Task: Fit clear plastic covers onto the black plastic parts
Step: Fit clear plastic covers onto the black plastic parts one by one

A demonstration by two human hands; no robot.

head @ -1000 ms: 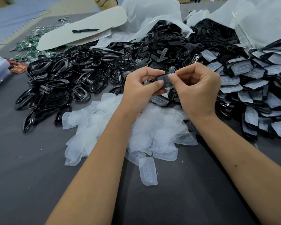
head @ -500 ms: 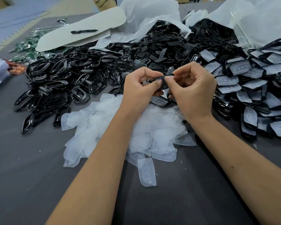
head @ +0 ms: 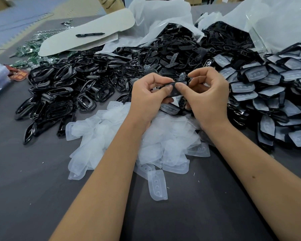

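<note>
Pinching one black plastic part (head: 174, 89) between thumbs and curled fingers, the left hand (head: 147, 96) and right hand (head: 208, 94) hold it above the heap of clear plastic covers (head: 111, 136) at the middle of the grey tabletop (head: 24, 188). Loose black frames (head: 59, 87) spread toward 10 o'clock; covered parts (head: 261, 87) pile up at 3 o'clock. A black marker pen (head: 89, 34) lies on a pale card (head: 68, 42) at 11 o'clock, its print too small to read. Lettering on a cardboard tube (head: 109, 4) at 12 o'clock is illegible.

Both hands (head: 180, 94) curled, thumbs touching, prob. pinching.
</note>
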